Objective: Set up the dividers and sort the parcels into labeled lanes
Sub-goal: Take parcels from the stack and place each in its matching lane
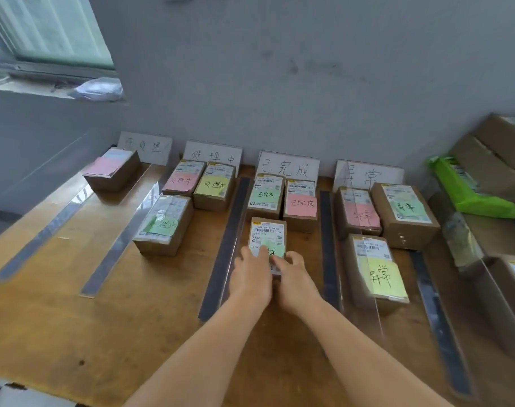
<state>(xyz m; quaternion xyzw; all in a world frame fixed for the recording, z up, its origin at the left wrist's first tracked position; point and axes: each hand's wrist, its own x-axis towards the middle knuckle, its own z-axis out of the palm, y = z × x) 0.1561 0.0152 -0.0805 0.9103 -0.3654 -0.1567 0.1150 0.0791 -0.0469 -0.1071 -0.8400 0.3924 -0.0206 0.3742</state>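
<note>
A small brown parcel (267, 232) with a white shipping label and a green note lies in the third lane of the wooden table (74, 333). My left hand (252, 274) and my right hand (294, 279) hold its near end, fingers over the top. Two parcels (265, 195) (301, 204) sit behind it under the third lane sign (288, 168). Clear dividers (227, 245) (328, 245) flank this lane. The second lane has three parcels (162, 224), the first one pink-noted parcel (112, 168), the fourth three parcels (376, 268).
More dividers (45, 230) (124, 233) (438, 318) mark the outer lanes. Handwritten signs (146, 146) (212, 155) (368, 174) lean on the grey wall. A green bag (470, 195) and cardboard boxes (491, 160) (509, 295) crowd the right side.
</note>
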